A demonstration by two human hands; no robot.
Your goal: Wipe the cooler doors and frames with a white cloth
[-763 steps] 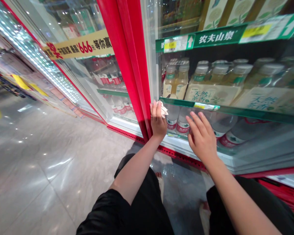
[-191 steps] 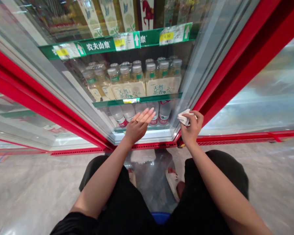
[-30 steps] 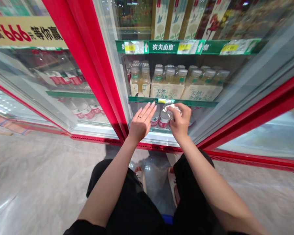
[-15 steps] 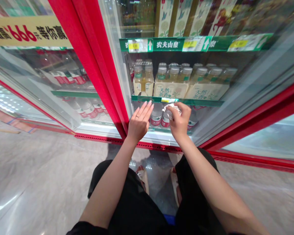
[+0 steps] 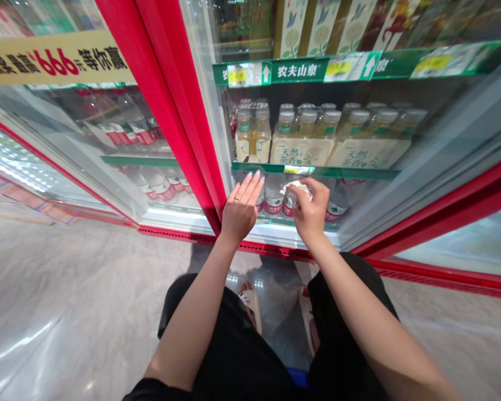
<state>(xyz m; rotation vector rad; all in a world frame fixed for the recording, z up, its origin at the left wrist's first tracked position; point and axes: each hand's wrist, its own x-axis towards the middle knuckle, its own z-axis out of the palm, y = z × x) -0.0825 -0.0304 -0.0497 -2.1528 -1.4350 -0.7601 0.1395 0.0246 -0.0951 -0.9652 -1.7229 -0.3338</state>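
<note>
My left hand (image 5: 241, 209) lies flat with fingers stretched against the lower part of the glass door (image 5: 359, 206), close to the red frame. It wears a thin ring and holds nothing. To its right, my right hand (image 5: 311, 209) is closed around a crumpled white tissue (image 5: 295, 187), which is at the glass. Behind the glass, water bottles with red labels (image 5: 273, 200) stand on the bottom shelf, partly hidden by my hands. Just above my fingers runs a green shelf edge (image 5: 350, 171) with a price tag (image 5: 299, 169).
Packs of pale drink bottles (image 5: 303, 139) fill the middle shelf, under a green label strip (image 5: 297, 72). A red door frame (image 5: 179, 106) stands at left, with another cooler door beyond. My knees and sandals (image 5: 253, 305) are close to the red base on the grey floor (image 5: 87, 284).
The view has shifted slightly, so the cooler appears further right. My right hand with the tissue sits a little lower against the shelf edge. My left hand stays flat on the door.
</note>
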